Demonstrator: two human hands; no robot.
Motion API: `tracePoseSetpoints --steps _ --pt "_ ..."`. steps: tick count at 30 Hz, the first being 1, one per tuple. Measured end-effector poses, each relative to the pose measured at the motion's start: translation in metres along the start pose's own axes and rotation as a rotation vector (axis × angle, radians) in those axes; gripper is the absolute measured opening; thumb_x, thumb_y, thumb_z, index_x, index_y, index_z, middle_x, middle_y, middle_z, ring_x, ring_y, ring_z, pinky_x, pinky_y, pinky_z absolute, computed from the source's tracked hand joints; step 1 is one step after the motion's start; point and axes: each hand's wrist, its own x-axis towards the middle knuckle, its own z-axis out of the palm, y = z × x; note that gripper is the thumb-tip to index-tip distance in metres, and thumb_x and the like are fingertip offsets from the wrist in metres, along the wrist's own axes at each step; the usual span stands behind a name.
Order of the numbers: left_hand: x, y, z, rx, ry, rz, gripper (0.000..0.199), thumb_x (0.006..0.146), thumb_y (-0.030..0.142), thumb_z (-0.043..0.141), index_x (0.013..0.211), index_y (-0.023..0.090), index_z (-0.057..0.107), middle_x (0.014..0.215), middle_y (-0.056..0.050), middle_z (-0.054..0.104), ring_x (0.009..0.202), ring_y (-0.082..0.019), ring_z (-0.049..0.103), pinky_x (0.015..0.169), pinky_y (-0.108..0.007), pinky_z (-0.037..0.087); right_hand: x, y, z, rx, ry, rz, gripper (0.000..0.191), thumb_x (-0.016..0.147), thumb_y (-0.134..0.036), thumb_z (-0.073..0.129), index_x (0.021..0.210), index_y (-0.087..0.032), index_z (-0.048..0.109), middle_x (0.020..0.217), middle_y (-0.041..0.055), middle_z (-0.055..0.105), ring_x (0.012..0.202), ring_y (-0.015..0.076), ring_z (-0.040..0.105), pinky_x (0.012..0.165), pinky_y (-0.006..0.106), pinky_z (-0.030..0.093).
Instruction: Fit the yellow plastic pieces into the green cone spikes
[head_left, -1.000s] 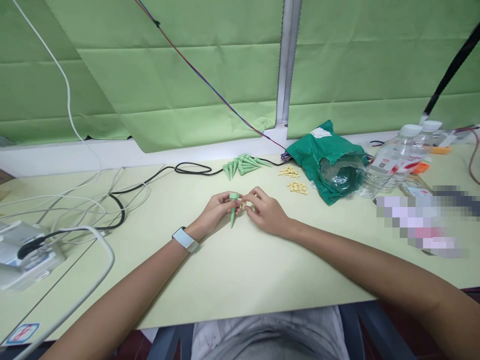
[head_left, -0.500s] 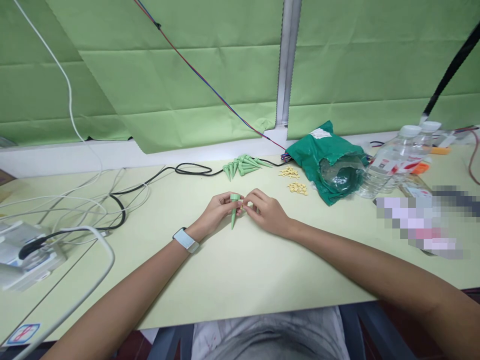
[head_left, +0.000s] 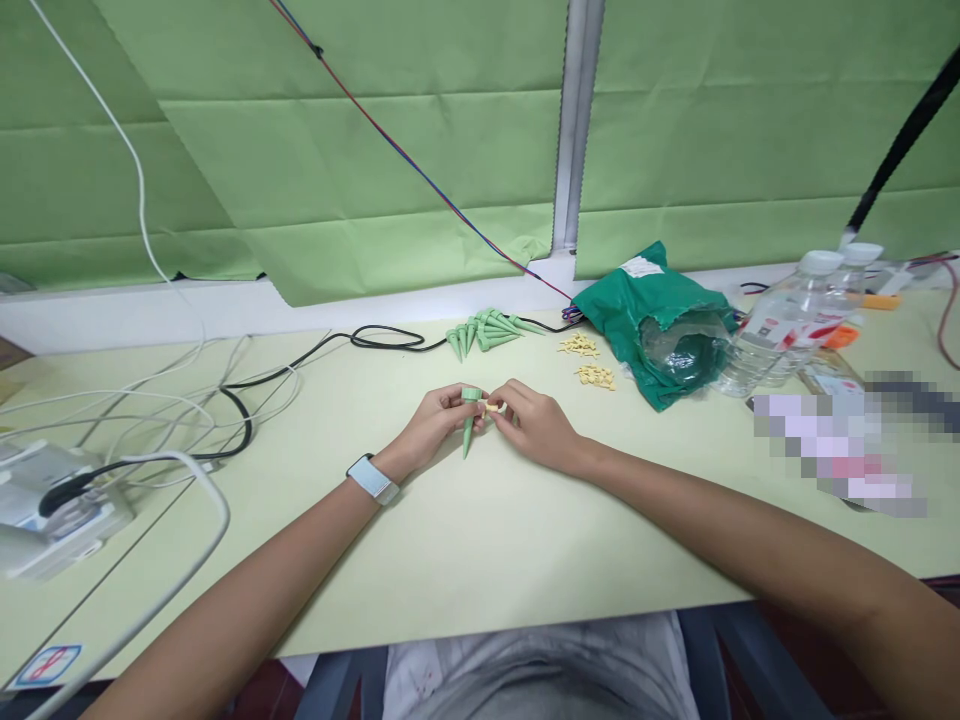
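My left hand (head_left: 435, 424) is closed around a green plastic watering spike (head_left: 468, 436), held with its wide cap up and its point toward the table. Between the fingertips of my right hand (head_left: 541, 430) is a small yellow plastic valve (head_left: 491, 407). The valve lies against the side of the spike, just under the cap; whether it sits in a hole there I cannot tell. Behind my hands, a heap of similar green spikes (head_left: 495, 328) lies on the table. Two small piles of yellow valves, a farther pile (head_left: 578, 345) and a nearer pile (head_left: 596, 377), lie to its right.
A torn green plastic bag (head_left: 626, 300) lies at the back right, beside clear bottles (head_left: 780, 320). A black cable (head_left: 300, 362) and white cords run over the left side of the table (head_left: 480, 560) to a white power adapter (head_left: 45, 510). Green sheets (head_left: 375, 150) cover the wall.
My right fingers have shifted slightly right and back from the spike, so more of the yellow valve shows between the hands. My left hand and the spike have hardly moved.
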Motion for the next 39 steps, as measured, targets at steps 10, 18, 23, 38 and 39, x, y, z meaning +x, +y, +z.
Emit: tracePoseSetpoints --steps 10,18,23,38,39 --pt "-0.001 0.002 0.002 -0.007 0.048 -0.006 0.024 0.078 0.033 0.079 0.092 0.016 0.071 0.085 -0.005 0.066 0.075 -0.017 0.062 0.074 -0.033 0.049 -0.002 -0.003 -0.005 0.036 0.025 0.052 0.007 0.096 -0.023 0.054 0.099 -0.022 0.060 0.101 0.0033 0.065 0.069 0.0127 0.063 0.070 0.027 0.046" --pt "-0.001 -0.001 0.000 -0.012 0.068 -0.014 0.027 0.076 0.033 0.080 0.095 0.016 0.072 0.090 -0.006 0.067 0.072 -0.014 0.061 0.073 -0.033 0.050 0.009 0.043 -0.043 -0.076 0.203 0.249 0.018 0.087 -0.021 0.058 0.104 -0.019 0.065 0.096 0.0044 0.069 0.072 0.0168 0.061 0.072 0.030 0.045" --pt "-0.001 -0.001 -0.001 -0.012 0.055 -0.032 0.027 0.077 0.032 0.080 0.096 0.015 0.071 0.085 -0.004 0.064 0.072 -0.014 0.060 0.072 -0.031 0.049 0.006 0.083 -0.088 -0.338 0.198 0.478 0.014 0.083 -0.025 0.059 0.090 -0.021 0.071 0.097 0.0054 0.074 0.082 0.0204 0.064 0.072 0.029 0.042" --pt "-0.003 0.005 0.003 -0.007 0.064 -0.042 0.026 0.076 0.032 0.079 0.094 0.016 0.070 0.084 -0.003 0.064 0.070 -0.015 0.061 0.072 -0.032 0.048 0.000 0.099 -0.109 -0.423 0.070 0.712 0.019 0.076 -0.027 0.060 0.083 -0.022 0.077 0.089 0.0071 0.076 0.081 0.0224 0.064 0.066 0.029 0.040" --pt "-0.003 0.004 0.003 -0.009 0.063 -0.042 0.026 0.076 0.032 0.079 0.094 0.016 0.070 0.085 -0.003 0.064 0.070 -0.014 0.061 0.072 -0.032 0.048 0.000 0.099 -0.108 -0.416 0.089 0.707 0.019 0.077 -0.027 0.060 0.084 -0.022 0.077 0.088 0.0068 0.076 0.081 0.0223 0.064 0.067 0.029 0.040"
